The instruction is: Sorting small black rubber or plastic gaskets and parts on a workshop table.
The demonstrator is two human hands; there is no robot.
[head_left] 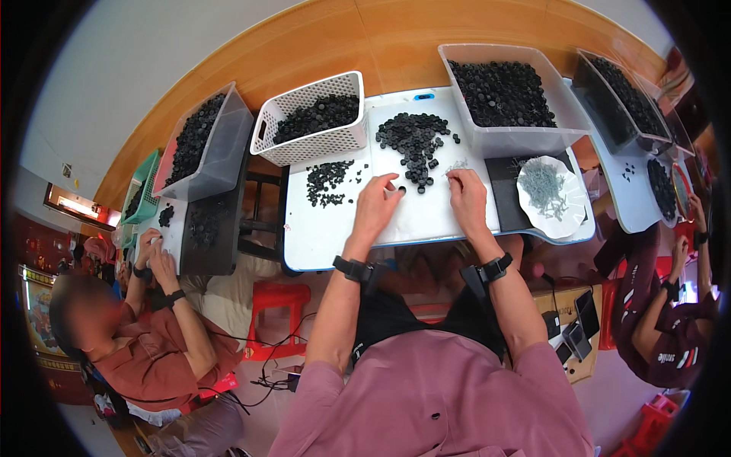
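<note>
My left hand [376, 204] is closed at the fingertips on a small round black cap [402, 189], low over the white table [331, 232]. Opposite it, my right hand [467, 199] has its thumb and forefinger pinched together; whatever they hold is too small to name. A few thin pale pins [459, 164] lie just beyond those fingertips. Between and beyond both hands spreads a pile of black round caps [415, 137], narrowing toward me. Smaller black pieces [327, 183] lie scattered left of my left hand.
A white perforated basket [316, 146] and a clear bin [525, 141], both with black parts, stand at the back. At right, a white scalloped plate [575, 221] of pale pins rests on a black mat [504, 194]. Co-workers sit at tables on both sides; a red stool [278, 295] stands below.
</note>
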